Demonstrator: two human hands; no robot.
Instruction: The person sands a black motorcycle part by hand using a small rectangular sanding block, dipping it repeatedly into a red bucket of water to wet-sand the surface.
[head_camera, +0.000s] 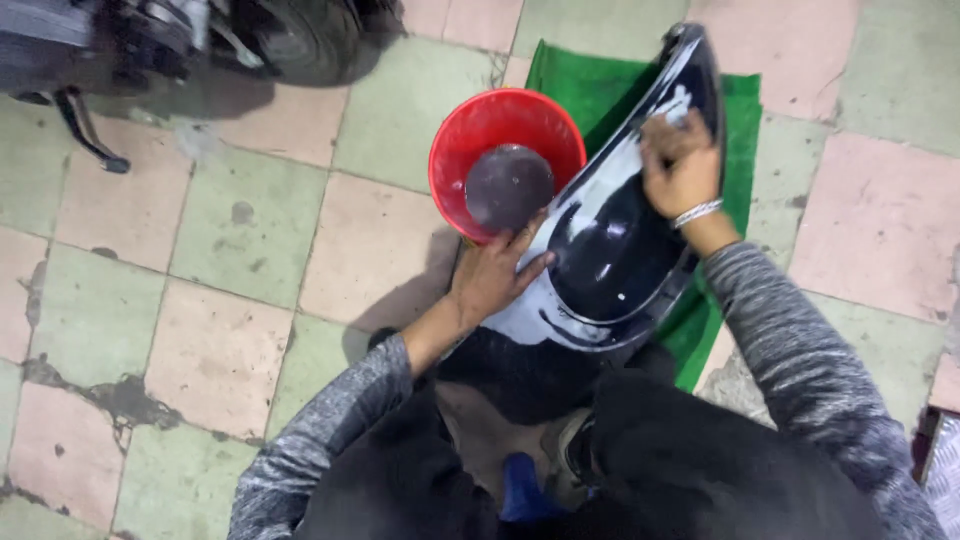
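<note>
Tiled floor (250, 230): my left hand (492, 277) lies open on the wet panel (610, 245), right hand (678, 165) clenches a rag; a slip could topple the bucket (455, 150).

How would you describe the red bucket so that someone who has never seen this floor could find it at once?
Start at the green mat spread on the tiled floor. At its left edge, beside the dark glossy panel that the left hand steadies and the right hand rubs, stands the red bucket. It is the only round, bright red thing here, with murky water inside.
</note>
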